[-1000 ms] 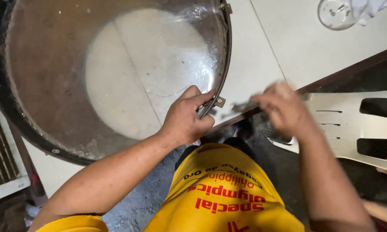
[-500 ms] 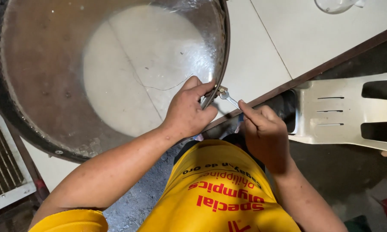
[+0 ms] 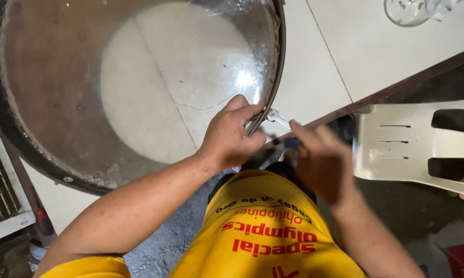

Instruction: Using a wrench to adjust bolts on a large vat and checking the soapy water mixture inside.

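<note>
The large round drum, one in number, lies on the pale table, its rim at the table edge. The left hand grips that rim, fingers closed over it. One small wrench rests at the rim. The right hand has released the wrench since half a second ago and now hovers just beside it, fingers loosely spread, holding nothing. One white plastic chair stands to the right.

White tabletop, grey floor (rough), pale plastic chair.
</note>
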